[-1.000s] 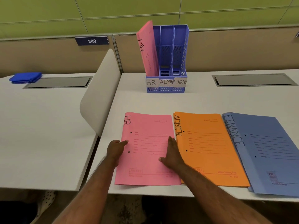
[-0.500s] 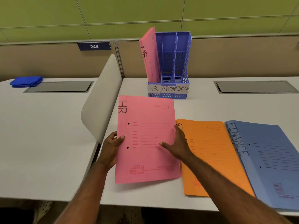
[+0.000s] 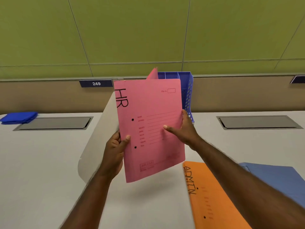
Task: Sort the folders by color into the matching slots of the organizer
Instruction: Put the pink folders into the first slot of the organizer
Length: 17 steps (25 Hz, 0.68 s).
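Note:
A pink folder marked HR (image 3: 151,113) is held upright in the air in front of me. My left hand (image 3: 115,146) grips its left edge, thumb on the front. My right hand (image 3: 183,129) holds its right edge, thumb across the face. Behind it stands the blue organizer (image 3: 186,90), mostly hidden, with the tip of another pink folder (image 3: 152,73) sticking out of its left slot. An orange folder marked ADMIN (image 3: 214,199) lies on the desk at lower right, and a blue folder (image 3: 283,182) lies beside it, partly under my right forearm.
A white curved divider (image 3: 97,142) stands between two white desks (image 3: 41,171). Grey cable hatches (image 3: 54,123) (image 3: 259,122) sit in each desk. A folded blue cloth (image 3: 19,117) lies far left. A tan partition with plate 249 (image 3: 96,83) runs behind, below a green wall.
Both hands have lifted the pink HR folder off the desk and raised it upright toward the organizer. The view has tilted up, so the orange and blue folders sit lower in frame.

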Motion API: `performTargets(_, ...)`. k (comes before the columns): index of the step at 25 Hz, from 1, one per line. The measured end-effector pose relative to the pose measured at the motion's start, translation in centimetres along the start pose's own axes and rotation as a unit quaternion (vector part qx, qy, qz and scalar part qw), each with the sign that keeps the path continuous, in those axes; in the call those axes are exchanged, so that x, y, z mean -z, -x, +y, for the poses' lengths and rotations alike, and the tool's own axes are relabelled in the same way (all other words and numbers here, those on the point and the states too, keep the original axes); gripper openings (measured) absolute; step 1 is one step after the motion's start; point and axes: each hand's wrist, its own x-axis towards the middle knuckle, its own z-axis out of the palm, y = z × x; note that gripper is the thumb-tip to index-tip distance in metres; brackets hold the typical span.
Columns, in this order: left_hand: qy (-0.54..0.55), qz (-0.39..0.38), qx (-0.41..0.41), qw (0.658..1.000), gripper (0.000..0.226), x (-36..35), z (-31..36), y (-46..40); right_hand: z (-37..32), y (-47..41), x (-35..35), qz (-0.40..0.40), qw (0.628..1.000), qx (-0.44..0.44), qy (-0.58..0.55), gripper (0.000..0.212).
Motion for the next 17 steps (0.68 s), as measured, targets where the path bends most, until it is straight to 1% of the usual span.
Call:
performTargets(3, -0.019, -0.018, -0.04, 0.999, 0.03, -0.5, 2.2, -3.4, -2.9, -3.6, 0.8, 0.041, 0.999, 0.029, 0.003, 0.097)
performTargets(5, -0.044, -0.013, -0.066, 0.997, 0.028, -1.1, 3.8, -5.2, -4.5, -5.7, 1.0, 0.069, 0.997, 0.044, 0.01, 0.106)
performTargets(7, -0.064, 0.0, -0.095, 0.993, 0.033, -1.6, 5.1, -6.8, -6.1, -7.4, 1.2, 0.084, 0.995, 0.058, 0.023, 0.117)
performTargets(12, -0.073, 0.036, -0.158, 0.984, 0.041, -2.7, 7.1, -9.9, -10.9, -11.4, 1.6, 0.071, 0.993, 0.085, -0.041, 0.132)
performTargets(15, -0.094, 0.071, -0.193, 0.974, 0.038, -3.7, 8.0, -11.0, -14.0, -13.5, 1.5, 0.065, 0.991, 0.106, -0.056, 0.13)
performTargets(17, -0.117, 0.09, -0.219, 0.965, 0.041, -4.6, 8.4, -11.7, -15.7, -14.7, 1.4, 0.053, 0.988, 0.124, -0.073, 0.126)
